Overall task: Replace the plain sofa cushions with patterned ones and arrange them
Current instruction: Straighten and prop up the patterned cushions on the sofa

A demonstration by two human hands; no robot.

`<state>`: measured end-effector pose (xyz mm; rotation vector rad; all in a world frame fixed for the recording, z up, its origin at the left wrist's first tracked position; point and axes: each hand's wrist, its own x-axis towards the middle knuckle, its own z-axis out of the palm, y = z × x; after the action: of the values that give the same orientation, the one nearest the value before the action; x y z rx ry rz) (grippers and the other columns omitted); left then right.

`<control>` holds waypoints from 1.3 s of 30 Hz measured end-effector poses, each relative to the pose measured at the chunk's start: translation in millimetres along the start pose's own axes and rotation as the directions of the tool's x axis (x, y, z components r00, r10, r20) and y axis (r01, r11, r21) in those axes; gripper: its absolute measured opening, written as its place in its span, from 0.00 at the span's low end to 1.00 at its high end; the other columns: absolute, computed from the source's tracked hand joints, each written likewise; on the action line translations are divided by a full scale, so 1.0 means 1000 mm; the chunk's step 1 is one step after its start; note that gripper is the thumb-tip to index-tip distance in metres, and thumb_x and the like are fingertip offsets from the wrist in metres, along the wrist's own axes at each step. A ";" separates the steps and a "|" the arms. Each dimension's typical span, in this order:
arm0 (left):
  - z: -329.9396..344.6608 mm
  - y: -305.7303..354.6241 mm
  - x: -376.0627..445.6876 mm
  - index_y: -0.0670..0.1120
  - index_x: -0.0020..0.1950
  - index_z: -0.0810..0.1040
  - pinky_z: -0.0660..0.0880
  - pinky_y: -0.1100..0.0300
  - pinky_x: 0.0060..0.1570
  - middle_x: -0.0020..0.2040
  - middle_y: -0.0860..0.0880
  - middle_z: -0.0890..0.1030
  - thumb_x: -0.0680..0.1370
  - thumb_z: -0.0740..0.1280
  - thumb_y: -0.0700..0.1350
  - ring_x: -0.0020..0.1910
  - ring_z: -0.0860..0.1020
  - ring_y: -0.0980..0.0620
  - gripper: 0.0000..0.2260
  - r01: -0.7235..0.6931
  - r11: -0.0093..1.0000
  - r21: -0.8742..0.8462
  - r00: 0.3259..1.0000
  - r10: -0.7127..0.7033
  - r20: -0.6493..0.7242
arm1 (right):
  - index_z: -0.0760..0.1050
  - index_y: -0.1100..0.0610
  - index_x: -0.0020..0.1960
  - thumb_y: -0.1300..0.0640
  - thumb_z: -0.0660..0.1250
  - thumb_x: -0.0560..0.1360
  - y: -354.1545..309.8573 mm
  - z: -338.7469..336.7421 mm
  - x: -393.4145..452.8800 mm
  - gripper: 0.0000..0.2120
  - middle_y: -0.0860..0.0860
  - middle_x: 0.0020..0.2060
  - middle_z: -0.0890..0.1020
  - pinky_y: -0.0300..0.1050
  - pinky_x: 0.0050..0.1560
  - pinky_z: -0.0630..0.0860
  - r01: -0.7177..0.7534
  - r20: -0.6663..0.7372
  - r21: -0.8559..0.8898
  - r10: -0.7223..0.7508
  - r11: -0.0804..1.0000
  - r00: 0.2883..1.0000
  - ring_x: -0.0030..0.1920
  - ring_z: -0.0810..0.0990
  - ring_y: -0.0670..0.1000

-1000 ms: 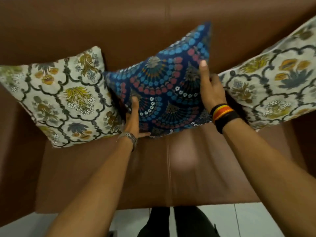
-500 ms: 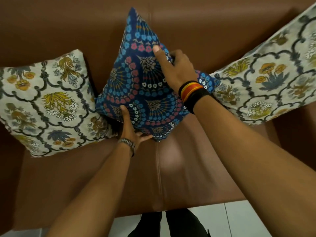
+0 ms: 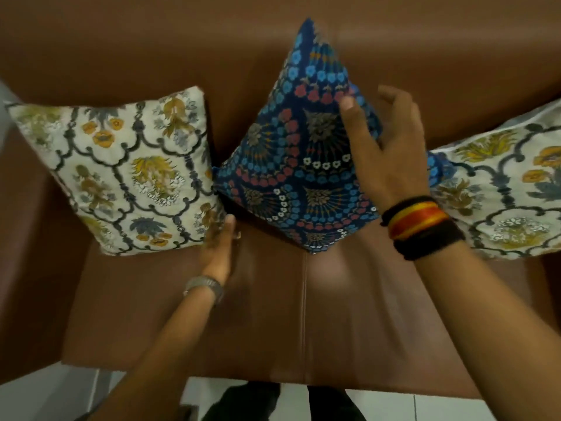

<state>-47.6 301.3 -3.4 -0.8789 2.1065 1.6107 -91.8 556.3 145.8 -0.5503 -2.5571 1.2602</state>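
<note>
Now that both hands have let go, right hand [image 3: 391, 147] and left hand [image 3: 217, 247] spread open, the blue cushion [image 3: 300, 165] stands diamond-wise, nearly arranged.

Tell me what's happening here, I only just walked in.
A person is arranging patterned cushions on a brown sofa. The blue cushion stands on one corner between two cream floral cushions. The right hand is open against the blue cushion's side; the left hand is open near its lower-left edge.
</note>
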 end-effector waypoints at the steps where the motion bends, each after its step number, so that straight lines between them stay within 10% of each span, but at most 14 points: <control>1: -0.029 -0.008 0.003 0.53 0.57 0.80 0.68 0.59 0.55 0.50 0.54 0.80 0.75 0.63 0.70 0.45 0.76 0.62 0.23 -0.018 1.000 0.006 0.989 0.019 -0.148 | 0.71 0.56 0.75 0.36 0.64 0.83 -0.009 0.011 -0.013 0.30 0.51 0.69 0.76 0.58 0.72 0.75 0.059 -0.015 0.047 -0.058 0.997 0.998 0.71 0.76 0.54; 7: -0.184 -0.004 0.050 0.45 0.78 0.67 0.66 0.64 0.56 0.74 0.42 0.74 0.82 0.66 0.61 0.69 0.74 0.47 0.30 -0.049 0.999 0.010 0.852 0.047 -0.521 | 0.70 0.53 0.77 0.39 0.66 0.84 -0.057 0.144 -0.064 0.27 0.50 0.72 0.77 0.51 0.68 0.79 -0.084 0.434 0.238 -0.028 0.968 0.901 0.69 0.78 0.50; 13: -0.262 0.027 0.143 0.54 0.85 0.55 0.65 0.49 0.73 0.82 0.48 0.65 0.64 0.62 0.84 0.76 0.69 0.43 0.57 -0.029 0.998 0.057 0.978 0.040 -0.202 | 0.54 0.51 0.86 0.37 0.68 0.82 -0.082 0.267 -0.064 0.41 0.50 0.82 0.68 0.42 0.71 0.70 -0.444 0.512 0.291 0.254 0.847 0.820 0.76 0.73 0.52; 18: -0.281 0.034 0.176 0.60 0.83 0.59 0.73 0.34 0.68 0.78 0.51 0.71 0.59 0.62 0.86 0.72 0.74 0.43 0.57 -0.008 0.996 0.084 1.000 0.006 0.022 | 0.47 0.52 0.88 0.29 0.66 0.78 -0.103 0.303 -0.071 0.51 0.51 0.87 0.59 0.51 0.82 0.60 -0.551 0.377 0.240 0.446 0.800 0.812 0.85 0.62 0.56; 24: -0.283 0.005 0.158 0.60 0.81 0.64 0.75 0.27 0.61 0.78 0.49 0.72 0.60 0.63 0.86 0.73 0.73 0.41 0.54 0.145 0.961 -0.237 0.986 -0.120 0.116 | 0.67 0.46 0.78 0.24 0.62 0.76 -0.177 0.293 -0.083 0.38 0.46 0.71 0.78 0.57 0.70 0.78 -0.138 0.297 0.233 0.065 0.963 0.953 0.69 0.80 0.52; 28: -0.267 -0.006 0.145 0.57 0.81 0.65 0.84 0.37 0.47 0.74 0.46 0.75 0.60 0.65 0.84 0.67 0.78 0.40 0.54 0.220 0.837 -0.502 0.974 -0.155 0.168 | 0.65 0.48 0.81 0.22 0.58 0.76 -0.225 0.318 -0.057 0.43 0.52 0.73 0.77 0.68 0.76 0.67 0.151 0.331 0.001 -0.143 0.989 0.933 0.72 0.76 0.57; 39: -0.245 0.001 0.138 0.61 0.82 0.60 0.83 0.35 0.51 0.79 0.45 0.69 0.56 0.68 0.83 0.72 0.73 0.38 0.58 0.159 0.782 -0.603 0.987 -0.129 0.093 | 0.64 0.53 0.81 0.33 0.66 0.80 -0.197 0.323 -0.033 0.37 0.53 0.71 0.77 0.61 0.71 0.76 0.182 0.333 0.008 -0.175 0.983 0.927 0.71 0.77 0.56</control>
<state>-128.5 32.1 -14.2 -1.1413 1.4300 2.2396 -226.2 203.4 108.1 -0.1063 -2.8176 1.3569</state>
